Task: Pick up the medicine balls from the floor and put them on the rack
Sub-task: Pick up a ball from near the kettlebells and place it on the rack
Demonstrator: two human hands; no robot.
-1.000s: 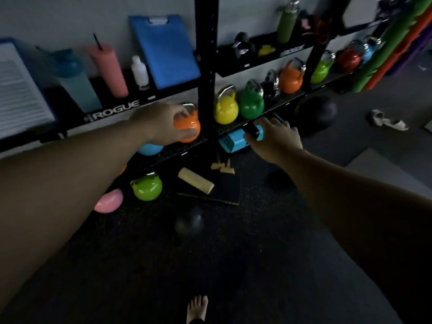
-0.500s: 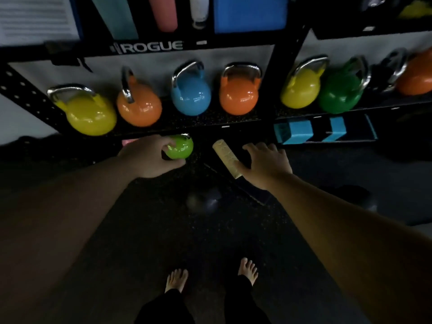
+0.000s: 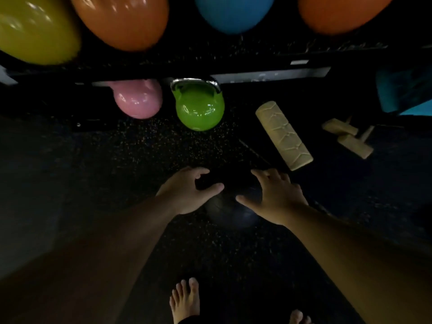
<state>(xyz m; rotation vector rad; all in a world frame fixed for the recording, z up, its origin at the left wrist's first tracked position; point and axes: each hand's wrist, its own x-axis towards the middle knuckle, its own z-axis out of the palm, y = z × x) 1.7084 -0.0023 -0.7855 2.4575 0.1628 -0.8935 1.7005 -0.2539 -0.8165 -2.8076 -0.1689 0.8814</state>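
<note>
No lettering, brand, number or sign can be read anywhere here; the pale labels on the rack's front edge are blurred.

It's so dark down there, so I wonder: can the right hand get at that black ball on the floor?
Probably yes. The right hand is spread just over the dark round medicine ball, with nothing between them; the ribbed tan roller lies clear.

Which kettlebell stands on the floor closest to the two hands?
The green kettlebell; the pink kettlebell beside it sits farther left, half under the rack shelf.
</note>
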